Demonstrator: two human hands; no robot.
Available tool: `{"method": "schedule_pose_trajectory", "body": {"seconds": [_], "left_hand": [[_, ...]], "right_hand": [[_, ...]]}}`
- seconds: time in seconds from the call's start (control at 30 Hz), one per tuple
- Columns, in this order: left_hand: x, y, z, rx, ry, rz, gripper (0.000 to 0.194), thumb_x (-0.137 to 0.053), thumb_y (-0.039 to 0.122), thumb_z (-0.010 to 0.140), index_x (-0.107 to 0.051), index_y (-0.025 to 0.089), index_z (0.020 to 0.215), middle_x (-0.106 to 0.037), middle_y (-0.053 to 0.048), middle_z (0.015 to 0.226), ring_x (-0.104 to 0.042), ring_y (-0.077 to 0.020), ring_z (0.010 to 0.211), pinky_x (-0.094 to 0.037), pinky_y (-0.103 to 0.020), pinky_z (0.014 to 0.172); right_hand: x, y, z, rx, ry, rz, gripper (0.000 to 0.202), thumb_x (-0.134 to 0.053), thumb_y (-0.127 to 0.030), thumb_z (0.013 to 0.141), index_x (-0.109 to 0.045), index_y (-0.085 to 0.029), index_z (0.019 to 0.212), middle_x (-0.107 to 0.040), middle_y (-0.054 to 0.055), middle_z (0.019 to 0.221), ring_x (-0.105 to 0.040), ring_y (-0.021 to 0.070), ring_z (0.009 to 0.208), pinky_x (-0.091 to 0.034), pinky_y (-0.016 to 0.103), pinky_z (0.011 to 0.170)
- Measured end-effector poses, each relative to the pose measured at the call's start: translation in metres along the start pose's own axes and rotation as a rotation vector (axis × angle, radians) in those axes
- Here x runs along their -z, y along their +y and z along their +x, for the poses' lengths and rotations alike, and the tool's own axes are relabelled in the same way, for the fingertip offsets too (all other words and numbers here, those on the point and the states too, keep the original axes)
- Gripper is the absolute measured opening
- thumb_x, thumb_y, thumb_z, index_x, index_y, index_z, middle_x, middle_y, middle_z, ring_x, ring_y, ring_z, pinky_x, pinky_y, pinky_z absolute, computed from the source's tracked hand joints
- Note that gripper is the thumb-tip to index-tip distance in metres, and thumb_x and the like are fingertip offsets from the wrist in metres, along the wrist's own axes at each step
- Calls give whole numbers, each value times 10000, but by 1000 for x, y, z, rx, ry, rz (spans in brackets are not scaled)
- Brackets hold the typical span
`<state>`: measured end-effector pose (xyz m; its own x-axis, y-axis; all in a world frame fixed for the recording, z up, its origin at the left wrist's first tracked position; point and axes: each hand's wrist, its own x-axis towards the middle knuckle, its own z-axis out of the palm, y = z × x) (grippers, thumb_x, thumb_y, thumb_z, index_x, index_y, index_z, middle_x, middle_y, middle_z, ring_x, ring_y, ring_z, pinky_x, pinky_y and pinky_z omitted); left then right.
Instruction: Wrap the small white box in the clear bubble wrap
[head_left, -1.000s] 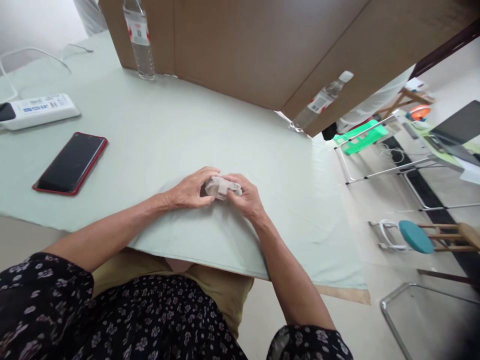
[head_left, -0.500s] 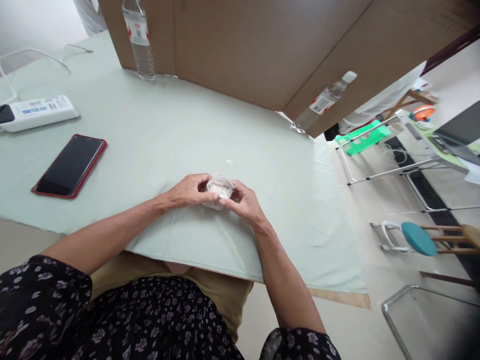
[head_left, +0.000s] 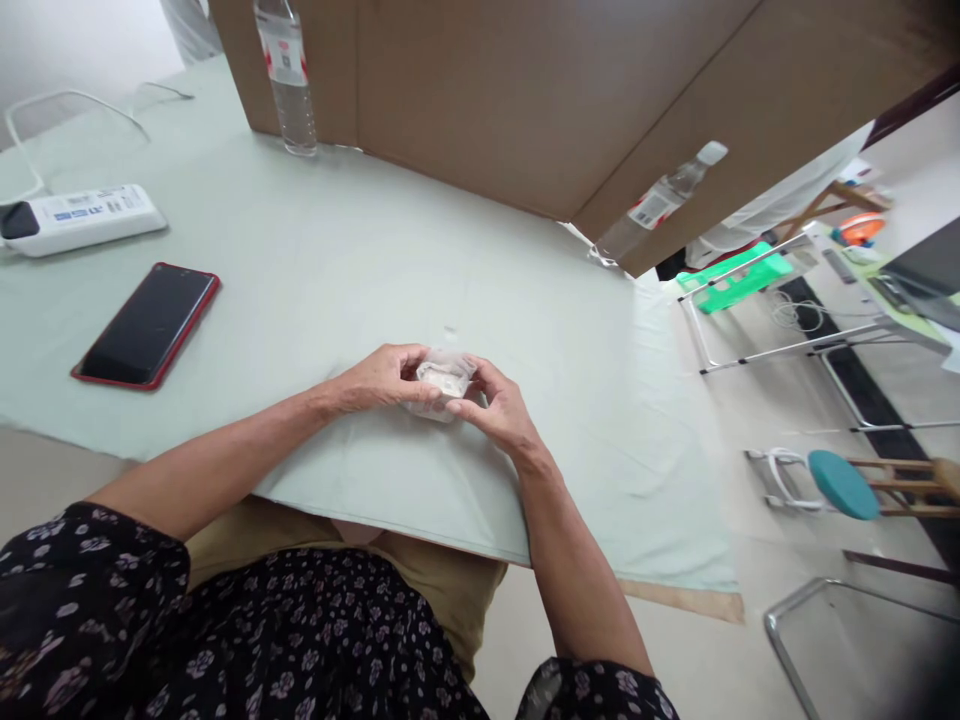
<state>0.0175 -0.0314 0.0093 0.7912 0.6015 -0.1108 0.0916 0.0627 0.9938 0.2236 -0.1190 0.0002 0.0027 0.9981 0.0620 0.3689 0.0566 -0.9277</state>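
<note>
Near the front of the table, a small translucent plastic bag (head_left: 448,362) with whitish contents is held between both my hands. What the contents are is too small to make out. My left hand (head_left: 386,380) grips the bag's left side, its thumb laid along the near rim. On the other side, my right hand (head_left: 498,405) has its thumb and fingers closed on the rim. The bag's mouth faces up toward me, and its lower part rests on or just over the cloth. My palms hide part of its sides.
A red-cased phone (head_left: 148,325) and a white power strip (head_left: 84,218) lie on the pale green tablecloth (head_left: 360,250) at left. Cardboard (head_left: 480,90) stands across the back, with one water bottle (head_left: 292,105) at left and a tilted bottle (head_left: 652,210) at right. A teal stool (head_left: 844,485) stands beyond the table.
My hands keep their hold on the bag, with its mouth a little wider and more of the whitish contents showing. The whole view has shifted slightly.
</note>
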Motion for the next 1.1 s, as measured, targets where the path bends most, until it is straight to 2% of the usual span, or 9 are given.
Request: {"method": "schedule_pose_trajectory", "body": {"seconds": [0.13, 0.33, 0.5, 0.57, 0.7, 0.83, 1.03, 1.1], "left_hand": [[0, 1, -1, 12, -3, -4, 436, -736, 342, 748, -672, 137, 1127, -715, -62, 1021, -663, -186, 904, -502, -278, 773], [2, 5, -3, 31, -53, -80, 407, -742, 315, 753, -684, 136, 1113, -722, -49, 971, -662, -169, 862, -500, -279, 778], [3, 4, -1, 53, -70, -100, 440, -770, 359, 746, -682, 139, 1117, -722, -59, 996, -671, -190, 918, -510, -298, 805], [4, 4, -1, 55, -74, -89, 434, -776, 360, 739, -686, 145, 1105, -723, -56, 1008, -673, -186, 920, -510, -294, 804], [2, 9, -3, 81, -29, -46, 363, -756, 342, 742, -691, 142, 1038, -728, -38, 921, -670, -165, 832, -499, -273, 745], [2, 11, -3, 61, -8, -22, 284, -725, 350, 770, -697, 142, 962, -715, -24, 818, -656, -157, 771, -493, -274, 722], [12, 10, -1, 82, -62, -21, 409, -730, 329, 739, -697, 152, 1105, -737, -49, 1000, -669, -173, 883, -500, -293, 802], [13, 10, -2, 82, -77, 10, 392, -725, 334, 744, -705, 151, 1090, -735, -54, 1010, -668, -177, 894, -496, -291, 800]], "right_hand": [[-7, 8, 0, 23, 72, -92, 805, -799, -606, 690, -588, -226, 1367, -693, 87, 1165, -640, 237, 951, -529, 395, 873], [-10, 7, -2, 52, 80, -105, 805, -793, -593, 705, -578, -217, 1383, -692, 89, 1162, -636, 235, 976, -535, 395, 880], [-9, 3, -2, 43, 110, 1, 729, -708, -624, 789, -571, -215, 1376, -682, 113, 1212, -647, 250, 1046, -533, 416, 914], [-9, 3, -1, 36, 105, 36, 723, -719, -616, 783, -573, -216, 1368, -690, 113, 1204, -656, 249, 1045, -537, 414, 907], [-13, 4, -2, 85, 137, -49, 689, -780, -541, 747, -598, -234, 1336, -703, 96, 1192, -658, 243, 1042, -535, 395, 880], [-20, 3, -3, 151, 179, -90, 568, -737, -445, 812, -598, -253, 1328, -734, 57, 1084, -669, 210, 993, -526, 371, 865], [-20, 1, -3, 127, 181, -52, 528, -744, -453, 806, -630, -239, 1275, -738, 47, 1042, -676, 194, 941, -523, 360, 857], [-19, -1, -3, 102, 185, -73, 491, -737, -477, 811, -659, -240, 1233, -738, 48, 1047, -678, 199, 954, -523, 367, 883]]}}
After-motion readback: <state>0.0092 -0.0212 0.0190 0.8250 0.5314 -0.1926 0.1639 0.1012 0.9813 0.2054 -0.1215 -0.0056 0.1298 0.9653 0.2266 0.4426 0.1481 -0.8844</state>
